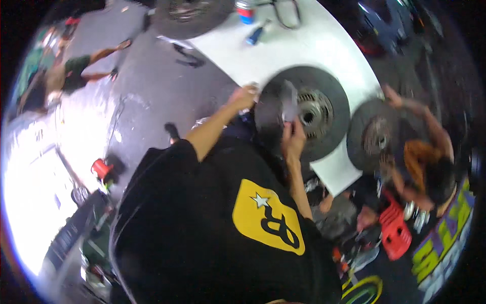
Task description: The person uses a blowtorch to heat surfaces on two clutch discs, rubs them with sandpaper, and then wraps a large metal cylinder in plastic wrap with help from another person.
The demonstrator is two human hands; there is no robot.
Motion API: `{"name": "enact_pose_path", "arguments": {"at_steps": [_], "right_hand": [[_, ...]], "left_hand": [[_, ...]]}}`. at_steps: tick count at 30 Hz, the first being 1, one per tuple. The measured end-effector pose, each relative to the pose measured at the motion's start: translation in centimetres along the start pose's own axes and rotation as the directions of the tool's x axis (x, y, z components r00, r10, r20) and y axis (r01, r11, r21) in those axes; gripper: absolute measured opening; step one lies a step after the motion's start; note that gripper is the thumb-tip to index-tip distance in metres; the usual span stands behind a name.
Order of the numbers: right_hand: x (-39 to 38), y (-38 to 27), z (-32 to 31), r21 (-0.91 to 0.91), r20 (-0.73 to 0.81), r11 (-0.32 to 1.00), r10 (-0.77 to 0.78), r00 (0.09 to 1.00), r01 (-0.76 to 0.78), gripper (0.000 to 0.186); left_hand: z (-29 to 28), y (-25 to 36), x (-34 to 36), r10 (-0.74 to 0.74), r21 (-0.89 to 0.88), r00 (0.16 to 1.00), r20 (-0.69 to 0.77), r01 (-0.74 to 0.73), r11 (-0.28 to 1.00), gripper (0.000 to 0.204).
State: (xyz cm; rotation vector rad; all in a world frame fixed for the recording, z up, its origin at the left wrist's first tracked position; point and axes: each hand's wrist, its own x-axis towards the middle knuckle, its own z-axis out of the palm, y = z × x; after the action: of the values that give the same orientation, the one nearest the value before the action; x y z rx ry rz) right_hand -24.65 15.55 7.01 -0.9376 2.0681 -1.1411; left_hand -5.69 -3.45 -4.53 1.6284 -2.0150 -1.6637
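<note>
A large dark clutch disc [271, 96] with a splined metal hub lies on the white table in front of me. My right hand [293, 139] is closed on the lower end of a flat, pale grey, blade-like piece [289, 99], held over the disc's face beside the hub; motion blurs it, and its exact kind is unclear. At the disc's left edge, my left hand [245, 97] has its fingers curled closed. Something small and whitish shows at the fingertips, but I cannot make out what it is or whether the hand grips the rim.
The white table [324, 43] bears another disc [190, 23], a red-and-blue can [245, 11] and a small blue bottle [254, 35]. At right, another person [430, 152] handles a further disc [369, 137]. A red plastic chair [395, 228] and a red bucket [101, 168] stand lower down.
</note>
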Motion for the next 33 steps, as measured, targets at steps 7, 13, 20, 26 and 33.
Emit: {"name": "enact_pose_path", "arguments": {"at_steps": [7,13,20,26,33], "right_hand": [[4.5,5.0,-4.2,-0.465,-0.03,0.853,-0.284,0.958,0.238,0.056],[4.2,5.7,-2.8,-0.622,-0.014,0.78,-0.092,0.996,0.064,0.061],[4.8,3.3,0.9,-0.932,-0.231,0.284,0.018,0.973,-0.226,0.061],[10.0,-5.7,13.6,-0.831,0.048,0.513,-0.316,0.948,0.213,0.059],[16.0,-20.9,45.2,0.082,0.831,0.875,-0.325,0.452,0.477,0.042]], "left_hand": [[-0.8,4.9,-6.9,-0.112,-0.227,0.899,-0.424,0.015,0.974,0.034],[-8.2,-12.8,-13.1,-0.159,-0.077,0.88,-0.447,0.139,0.987,0.074],[-16.8,-23.4,-8.2,-0.244,-0.308,0.942,-0.232,0.167,0.937,0.056],[-23.7,-27.9,-7.7,-0.304,-0.285,0.881,-0.362,0.206,0.936,0.05],[-24.7,-27.9,-12.2,-0.495,-0.442,0.811,-0.312,0.338,0.831,0.049]]}}
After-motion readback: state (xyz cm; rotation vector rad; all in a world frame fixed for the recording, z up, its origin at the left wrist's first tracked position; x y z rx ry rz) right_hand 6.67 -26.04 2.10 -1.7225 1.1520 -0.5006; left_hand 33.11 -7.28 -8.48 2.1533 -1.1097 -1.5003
